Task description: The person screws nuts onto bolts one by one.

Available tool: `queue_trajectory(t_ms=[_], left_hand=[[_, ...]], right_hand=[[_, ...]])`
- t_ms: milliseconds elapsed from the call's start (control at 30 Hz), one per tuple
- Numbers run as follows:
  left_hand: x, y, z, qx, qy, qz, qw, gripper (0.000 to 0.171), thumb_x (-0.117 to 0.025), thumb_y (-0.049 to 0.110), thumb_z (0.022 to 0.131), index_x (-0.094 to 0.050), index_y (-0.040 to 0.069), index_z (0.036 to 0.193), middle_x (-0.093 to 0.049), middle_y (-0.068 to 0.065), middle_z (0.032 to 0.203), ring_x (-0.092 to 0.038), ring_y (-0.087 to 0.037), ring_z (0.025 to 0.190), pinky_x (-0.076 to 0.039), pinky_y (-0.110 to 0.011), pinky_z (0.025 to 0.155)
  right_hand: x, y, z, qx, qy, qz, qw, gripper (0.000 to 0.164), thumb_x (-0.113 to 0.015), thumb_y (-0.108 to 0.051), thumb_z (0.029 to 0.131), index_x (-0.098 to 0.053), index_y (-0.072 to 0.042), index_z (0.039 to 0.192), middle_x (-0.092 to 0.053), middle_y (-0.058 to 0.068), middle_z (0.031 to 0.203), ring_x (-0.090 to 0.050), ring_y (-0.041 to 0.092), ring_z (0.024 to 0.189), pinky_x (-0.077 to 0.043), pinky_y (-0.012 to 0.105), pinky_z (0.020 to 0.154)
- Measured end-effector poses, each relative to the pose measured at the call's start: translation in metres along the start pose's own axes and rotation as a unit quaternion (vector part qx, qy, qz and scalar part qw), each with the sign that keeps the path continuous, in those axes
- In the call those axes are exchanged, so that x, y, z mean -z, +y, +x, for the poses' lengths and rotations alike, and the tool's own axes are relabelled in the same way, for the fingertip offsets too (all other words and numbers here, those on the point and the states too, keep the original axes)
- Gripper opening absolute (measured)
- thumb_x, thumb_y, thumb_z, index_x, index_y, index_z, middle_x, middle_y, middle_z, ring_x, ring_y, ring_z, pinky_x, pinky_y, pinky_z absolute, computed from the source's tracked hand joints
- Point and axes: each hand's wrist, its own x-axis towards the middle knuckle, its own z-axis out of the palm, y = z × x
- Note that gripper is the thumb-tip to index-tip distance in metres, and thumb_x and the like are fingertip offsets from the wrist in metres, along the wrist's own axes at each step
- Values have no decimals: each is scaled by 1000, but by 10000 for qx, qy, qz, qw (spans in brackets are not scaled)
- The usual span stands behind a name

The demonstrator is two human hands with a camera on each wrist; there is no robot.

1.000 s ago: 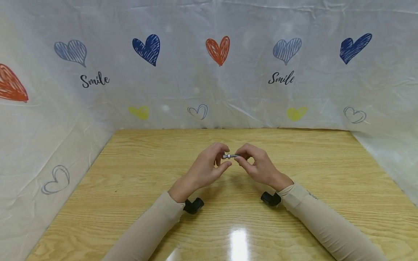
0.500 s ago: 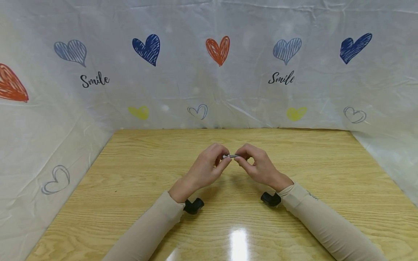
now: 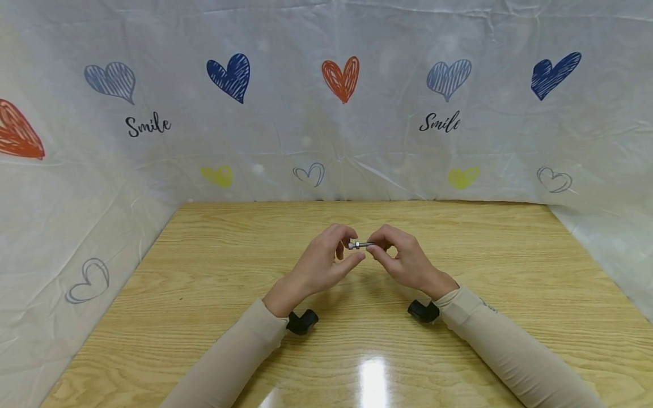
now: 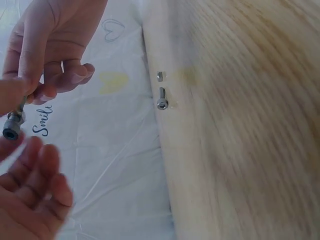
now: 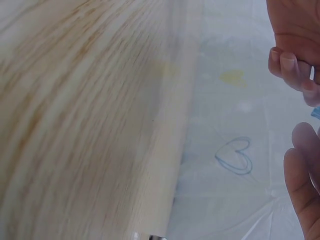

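We are holding the bolt [image 3: 363,245] above the table [image 3: 204,283], between the two hands, its long axis running left to right and looking near level in the head view. Its socket head is facing the left hand [image 3: 318,258]; its plain end is pointing into the right hand [image 3: 405,260].

The right hand is pinching the shank at that end between thumb and fingers, which are covering the tip. The left hand is standing partly open at the head end, its thumb and fingers parted and gripping nothing that we are able to make out. Whether a fingertip is touching the head, we cannot tell; in the left wrist view one is lying very close.

The governing relation is the position of the nut [image 3: 357,245]. It is sitting around the shank near the head, so it is lying within the gap of the left hand and apart from the right fingers. The left hand is therefore being the nearer to it, with the thumb below and the fingers above in the head view.

In the left wrist view, a second bolt [image 4: 162,104] and a second nut [image 4: 160,76] are lying just beside each other, near the tabletop edge.
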Motion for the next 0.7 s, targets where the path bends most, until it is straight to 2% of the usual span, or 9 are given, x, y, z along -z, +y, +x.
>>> queue_trajectory(t_ms=[100, 267, 500, 700], left_hand=[[0, 0, 0, -207, 121, 13, 9997, 30, -71, 14, 87, -55, 5, 110, -52, -4, 90, -48, -17, 73, -41, -26, 63], [-2, 0, 1, -441, 295, 102, 9985, 23, -71, 6, 86, -56, 8, 103, -51, -2, 90, -49, -16, 77, -42, -27, 64], [-2, -1, 1, -459, 330, 140, 9983, 15, -68, 6, 88, -56, 10, 97, -52, -3, 88, -48, -14, 76, -41, -25, 63], [-2, -3, 1, -375, 210, 36, 9991, 8, -63, 13, 93, -57, 10, 98, -52, -1, 90, -51, -17, 77, -46, -30, 66]], right_hand=[[0, -1, 0, -33, 15, -37, 10000, 19, -66, 6, 86, -61, -9, 97, -59, -2, 85, -56, 8, 70, -51, 27, 64], [1, -9, 3, -37, 60, -64, 10000, 20, -66, 13, 82, -61, -2, 94, -59, 4, 82, -57, 12, 68, -51, 31, 62], [6, -33, 11, 72, 71, -19, 9999, 17, -64, 14, 83, -59, 1, 92, -58, 7, 81, -56, 14, 67, -50, 29, 63], [6, -35, 13, 109, 95, -26, 9999, 19, -64, 17, 81, -60, 1, 92, -59, 6, 81, -56, 13, 67, -49, 29, 61]])
